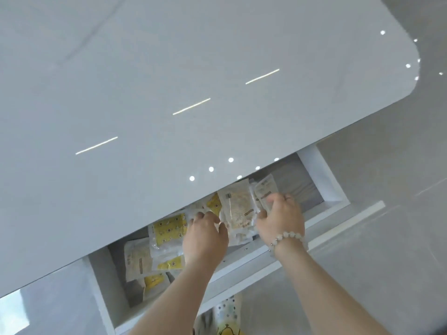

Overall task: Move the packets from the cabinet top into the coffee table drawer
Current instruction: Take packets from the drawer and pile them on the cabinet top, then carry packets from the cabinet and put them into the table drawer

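The coffee table drawer (321, 175) stands pulled out from under the glossy white table top (169, 81). Several clear packets lie inside it: yellow-printed ones (169, 229) on the left and beige ones (237, 209) in the middle. My left hand (205, 238) reaches into the drawer, its fingertips pinching the edge of a clear packet between the yellow and beige ones. Beside it, my right hand (280, 218), with a bead bracelet on the wrist, is closed around a beige packet (264, 192) at the right end of the pile. The cabinet top is out of view.
The white drawer front (338, 223) runs below my hands. The table top overhangs and hides the drawer's back part. Grey tiled floor (387, 262) surrounds the table. Patterned clothing (226, 317) shows at the bottom edge.
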